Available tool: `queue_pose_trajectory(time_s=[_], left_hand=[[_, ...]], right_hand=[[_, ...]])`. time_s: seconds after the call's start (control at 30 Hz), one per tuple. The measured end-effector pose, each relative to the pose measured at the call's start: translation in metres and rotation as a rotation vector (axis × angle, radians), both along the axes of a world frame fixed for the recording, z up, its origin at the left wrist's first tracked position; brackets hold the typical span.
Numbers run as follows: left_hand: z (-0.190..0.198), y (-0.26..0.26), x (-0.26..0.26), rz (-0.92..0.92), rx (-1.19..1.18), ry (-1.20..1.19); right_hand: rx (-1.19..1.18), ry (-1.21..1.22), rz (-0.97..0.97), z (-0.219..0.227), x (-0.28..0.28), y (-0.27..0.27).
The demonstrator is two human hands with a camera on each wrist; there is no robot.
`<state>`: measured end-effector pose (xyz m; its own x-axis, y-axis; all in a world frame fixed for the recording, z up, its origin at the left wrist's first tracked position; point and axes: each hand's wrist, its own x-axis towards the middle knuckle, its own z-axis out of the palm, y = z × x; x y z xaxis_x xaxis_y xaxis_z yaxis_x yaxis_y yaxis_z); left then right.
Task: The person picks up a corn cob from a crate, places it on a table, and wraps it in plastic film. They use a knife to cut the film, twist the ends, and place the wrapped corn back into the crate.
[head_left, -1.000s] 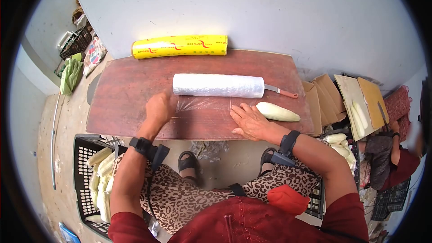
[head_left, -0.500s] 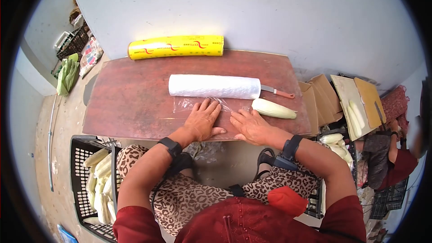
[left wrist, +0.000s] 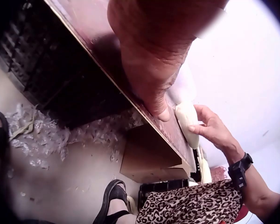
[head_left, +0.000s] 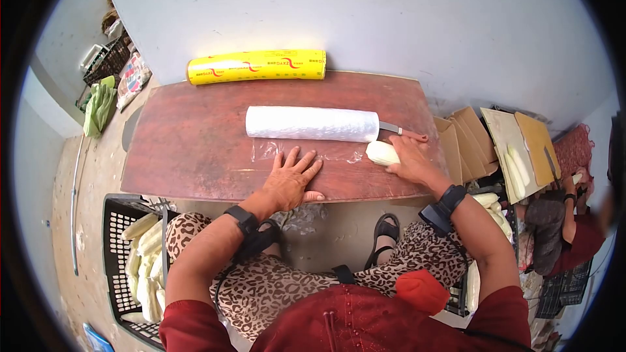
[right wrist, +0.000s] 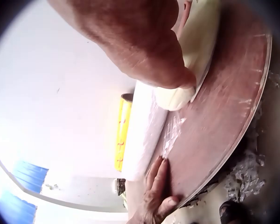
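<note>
My left hand (head_left: pixel 290 179) lies with fingers spread on the wooden table (head_left: pixel 182 130), its fingertips on a thin sheet of cling film (head_left: pixel 264 150). That sheet comes off the near side of a white cling film roll (head_left: pixel 312 124). At the roll's right end, my right hand (head_left: pixel 415 161) grips an ear of corn (head_left: pixel 380 153) in pale husk. In the right wrist view the thumb presses along the ear of corn (right wrist: pixel 203 42), which lies low over the tabletop. Just behind it is a knife (head_left: pixel 411 134) with a reddish handle, its blade tip hidden by the roll.
A yellow printed roll (head_left: pixel 257 67) lies along the table's back edge by the wall. Black crates, the left crate (head_left: pixel 120 267) holding several pale ears, flank my legs. Cardboard (head_left: pixel 473 140) stands at right, near another person (head_left: pixel 574 234). Crumpled film (left wrist: pixel 51 135) litters the floor.
My left hand has come from the film's left corner, where its fingers were curled, to lie flat on the sheet. My right hand has moved off the film to the right and taken hold of the corn.
</note>
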<state>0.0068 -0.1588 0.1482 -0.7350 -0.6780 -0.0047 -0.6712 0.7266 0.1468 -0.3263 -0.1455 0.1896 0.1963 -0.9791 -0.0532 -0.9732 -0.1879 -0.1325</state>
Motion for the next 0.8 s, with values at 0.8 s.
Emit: queue_pose_trajectory(time_s=[0.8], left_hand=[[-0.003, 0.004, 0.003, -0.032, 0.024, 0.057]], right_hand=[[0.193, -0.407, 0.362, 0.016, 0.128, -0.054]])
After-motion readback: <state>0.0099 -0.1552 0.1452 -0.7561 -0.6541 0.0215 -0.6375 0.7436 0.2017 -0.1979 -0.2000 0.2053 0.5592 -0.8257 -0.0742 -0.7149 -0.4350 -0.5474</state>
